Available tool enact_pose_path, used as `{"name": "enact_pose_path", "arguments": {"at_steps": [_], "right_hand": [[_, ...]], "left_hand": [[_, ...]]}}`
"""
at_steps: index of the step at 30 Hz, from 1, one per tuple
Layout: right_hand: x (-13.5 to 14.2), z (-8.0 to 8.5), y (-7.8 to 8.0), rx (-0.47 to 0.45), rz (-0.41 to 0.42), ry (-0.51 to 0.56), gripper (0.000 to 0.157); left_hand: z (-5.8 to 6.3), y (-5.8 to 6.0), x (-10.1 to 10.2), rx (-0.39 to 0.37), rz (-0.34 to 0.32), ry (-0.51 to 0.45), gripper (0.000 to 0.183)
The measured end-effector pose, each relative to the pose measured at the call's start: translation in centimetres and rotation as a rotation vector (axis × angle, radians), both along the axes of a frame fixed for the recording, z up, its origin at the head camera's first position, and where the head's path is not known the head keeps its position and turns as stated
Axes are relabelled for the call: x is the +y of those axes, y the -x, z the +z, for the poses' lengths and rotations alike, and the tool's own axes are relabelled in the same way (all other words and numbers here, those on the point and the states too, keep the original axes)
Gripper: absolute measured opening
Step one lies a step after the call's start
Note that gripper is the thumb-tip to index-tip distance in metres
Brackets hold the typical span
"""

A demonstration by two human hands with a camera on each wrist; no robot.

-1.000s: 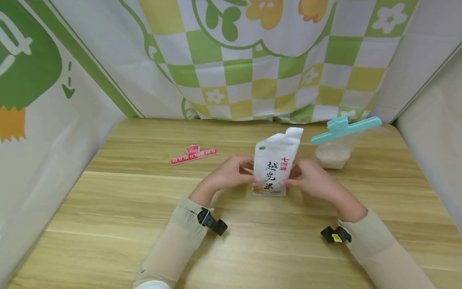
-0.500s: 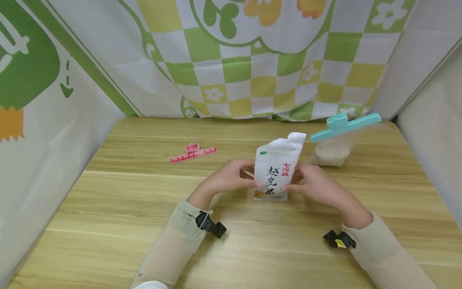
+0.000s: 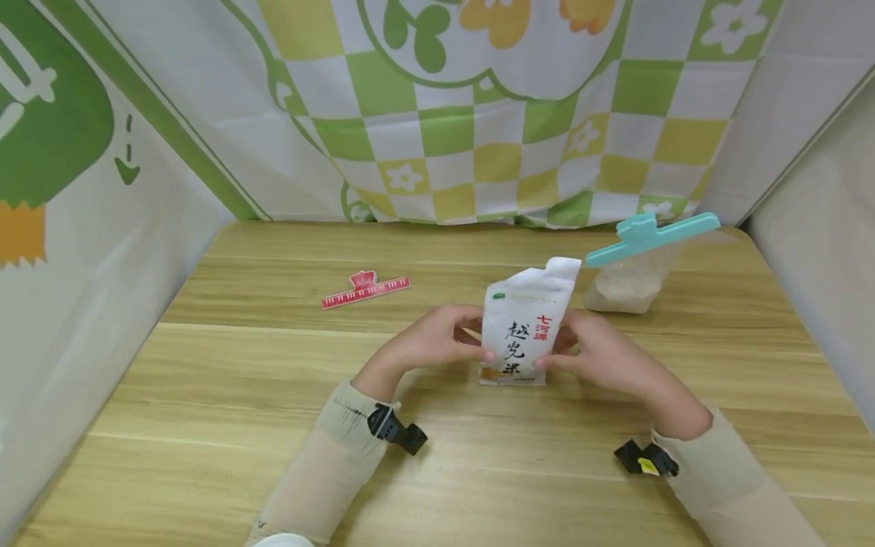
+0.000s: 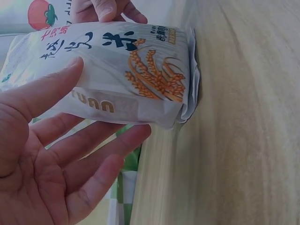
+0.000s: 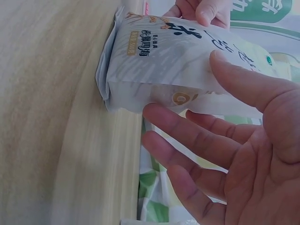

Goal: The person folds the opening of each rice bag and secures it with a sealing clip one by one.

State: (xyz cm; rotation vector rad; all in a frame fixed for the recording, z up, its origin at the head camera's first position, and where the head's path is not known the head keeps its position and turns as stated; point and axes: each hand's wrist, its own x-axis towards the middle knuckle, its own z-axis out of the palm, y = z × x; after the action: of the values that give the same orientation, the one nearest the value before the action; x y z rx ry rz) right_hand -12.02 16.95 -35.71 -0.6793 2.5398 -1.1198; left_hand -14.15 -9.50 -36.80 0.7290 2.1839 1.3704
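A white paper-like bag of rice [image 3: 522, 334] with black and red lettering stands upright on the wooden table in the head view. Its top edge slants and rises to a peak at the right. My left hand [image 3: 437, 334] holds its left side, thumb on the front and fingers behind. On the opposite side my right hand [image 3: 601, 353] grips it the same way. Orange grain ears are printed low on the bag [image 4: 154, 70] in the left wrist view. The right wrist view shows the right thumb [image 5: 243, 82] on the bag's front.
A red piano-key bag clip [image 3: 365, 289] lies on the table [image 3: 225, 395] at the left. Behind the right hand stands a clear bag of rice [image 3: 625, 289], topped by a turquoise clip [image 3: 649, 237]. A checked cloth [image 3: 506, 163] hangs along the back edge.
Both hands have brought the white rice bag a little nearer to me, slowing towards now. Their hold looks the same. The clips and the clear bag stay where they were.
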Motion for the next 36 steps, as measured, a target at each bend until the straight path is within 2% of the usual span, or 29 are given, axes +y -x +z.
{"name": "enact_pose_path", "arguments": {"at_steps": [6,12,17,22,27,32,36], "right_hand": [[0.2,0.5,-0.2,0.061,-0.041,-0.053,0.039],[0.1,2.0,-0.3,0.138,-0.126,-0.022,0.037],[-0.6,3.6,-0.5,0.173,-0.257,0.125,0.042],[-1.6,4.7,-0.4,0.336,-0.328,0.314,0.044],[-2.5,5.4,-0.3,0.510,-0.307,0.382,0.047],[-3.4,5.7,0.1,0.737,-0.216,0.412,0.032],[-3.8,5.8,0.5,0.873,-0.140,0.416,0.024]], "left_hand": [[0.3,0.4,-0.6,0.016,0.003,0.025,0.045],[2.0,0.6,-1.3,0.046,0.099,-0.029,0.044],[3.7,0.6,-1.8,0.116,0.154,-0.104,0.038],[4.7,0.6,-1.9,0.171,0.193,-0.148,0.029],[5.1,0.8,-1.6,0.208,0.204,-0.152,0.024],[5.4,1.0,-1.2,0.221,0.206,-0.138,0.019],[5.4,1.1,-0.9,0.228,0.198,-0.135,0.017]]}}
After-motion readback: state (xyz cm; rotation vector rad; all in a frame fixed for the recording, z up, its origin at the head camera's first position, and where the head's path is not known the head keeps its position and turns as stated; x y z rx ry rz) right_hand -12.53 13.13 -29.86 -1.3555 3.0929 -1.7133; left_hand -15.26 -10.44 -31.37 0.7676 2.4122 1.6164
